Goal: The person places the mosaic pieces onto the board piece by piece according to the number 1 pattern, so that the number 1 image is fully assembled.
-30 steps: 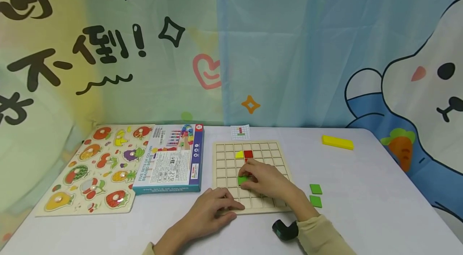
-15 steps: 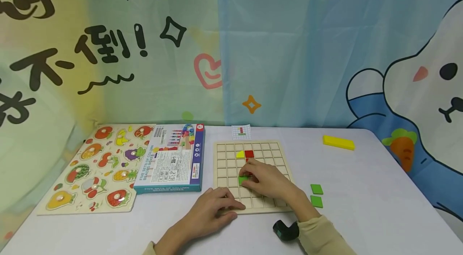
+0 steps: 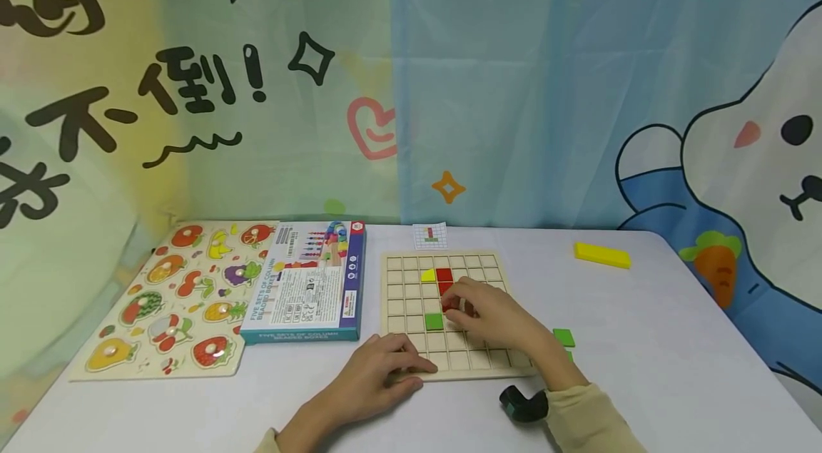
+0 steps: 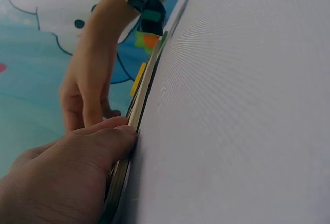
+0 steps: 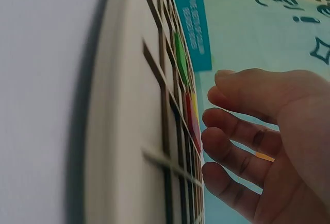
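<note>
A wooden grid board [image 3: 401,360] lies flat on the white table. My left hand [image 3: 379,373] rests at its front edge, fingers on top and thumb against the side, as the left wrist view also shows. My right hand [image 3: 491,314] hovers over the board's middle, fingers loosely bent with nothing between them in the right wrist view. Just left of its fingertips a green square tile [image 3: 434,322] sits in a cell. Farther back are a yellow tile [image 3: 427,275] and a column of red tiles [image 3: 444,275], its near end partly hidden by the right hand.
Green tiles [image 3: 564,337] lie right of the board, one mostly behind the right wrist. A yellow bar [image 3: 601,255] lies farther right. A small pattern card [image 3: 429,236] lies behind the board. Left stand a blue-edged box [image 3: 302,296] and a fruit puzzle board [image 3: 180,310].
My right hand has let go of the green tile and moved slightly right, uncovering the tile in its cell and more red. The left hand stays at the board's edge.
</note>
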Tool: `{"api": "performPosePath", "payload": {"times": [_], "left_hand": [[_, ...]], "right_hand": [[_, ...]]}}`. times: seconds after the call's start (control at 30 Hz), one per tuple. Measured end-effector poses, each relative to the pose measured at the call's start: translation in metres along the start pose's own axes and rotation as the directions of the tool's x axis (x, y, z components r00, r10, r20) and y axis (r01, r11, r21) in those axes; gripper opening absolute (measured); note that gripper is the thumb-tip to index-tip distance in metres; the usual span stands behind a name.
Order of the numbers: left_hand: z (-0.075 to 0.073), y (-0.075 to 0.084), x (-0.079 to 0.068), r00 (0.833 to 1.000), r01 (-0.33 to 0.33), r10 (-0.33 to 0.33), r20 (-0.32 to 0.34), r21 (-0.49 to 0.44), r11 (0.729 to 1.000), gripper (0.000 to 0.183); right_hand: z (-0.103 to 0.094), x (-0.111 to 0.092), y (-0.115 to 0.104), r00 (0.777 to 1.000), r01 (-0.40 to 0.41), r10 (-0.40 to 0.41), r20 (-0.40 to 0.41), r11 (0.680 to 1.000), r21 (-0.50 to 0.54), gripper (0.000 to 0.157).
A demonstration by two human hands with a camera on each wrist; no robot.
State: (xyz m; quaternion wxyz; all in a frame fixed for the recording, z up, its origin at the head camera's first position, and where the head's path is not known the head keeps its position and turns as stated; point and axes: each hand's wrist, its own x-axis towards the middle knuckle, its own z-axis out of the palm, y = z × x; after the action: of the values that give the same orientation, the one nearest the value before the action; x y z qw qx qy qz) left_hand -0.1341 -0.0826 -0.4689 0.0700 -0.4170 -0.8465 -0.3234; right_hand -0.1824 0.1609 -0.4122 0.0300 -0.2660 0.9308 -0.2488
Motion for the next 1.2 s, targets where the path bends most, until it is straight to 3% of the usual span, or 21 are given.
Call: {"api": "performPosePath", "payload": {"times": [0.17, 0.53, 0.73, 1.0, 1.2], "left_hand": [[0.000, -0.001, 0.000, 1.000, -0.010, 0.010, 0.000, 0.005, 1.000, 0.021], [-0.001, 0.001, 0.000, 0.999, 0.040, -0.039, 0.015, -0.017, 0.999, 0.023], [-0.002, 0.001, -0.001, 1.000, 0.022, -0.022, 0.018, -0.013, 1.000, 0.021], [-0.002, 0.000, -0.002, 1.000, -0.006, 0.006, 0.002, -0.009, 1.000, 0.022], [-0.001, 0.002, -0.001, 1.000, 0.002, -0.002, 0.000, -0.030, 1.000, 0.022]], "right_hand": [[-0.011, -0.009, 0.014, 0.999, -0.037, 0.037, -0.002, 0.999, 0.023, 0.015], [-0.035, -0.041, 0.049, 0.992, -0.117, 0.113, 0.051, 0.990, 0.083, 0.019], [-0.054, -0.059, 0.064, 0.986, -0.153, 0.147, 0.072, 0.985, 0.079, 0.021], [-0.068, -0.073, 0.077, 0.959, -0.258, 0.248, 0.140, 0.964, 0.064, 0.023], [-0.070, -0.081, 0.082, 0.898, -0.405, 0.383, 0.216, 0.912, 0.066, 0.026]]}}
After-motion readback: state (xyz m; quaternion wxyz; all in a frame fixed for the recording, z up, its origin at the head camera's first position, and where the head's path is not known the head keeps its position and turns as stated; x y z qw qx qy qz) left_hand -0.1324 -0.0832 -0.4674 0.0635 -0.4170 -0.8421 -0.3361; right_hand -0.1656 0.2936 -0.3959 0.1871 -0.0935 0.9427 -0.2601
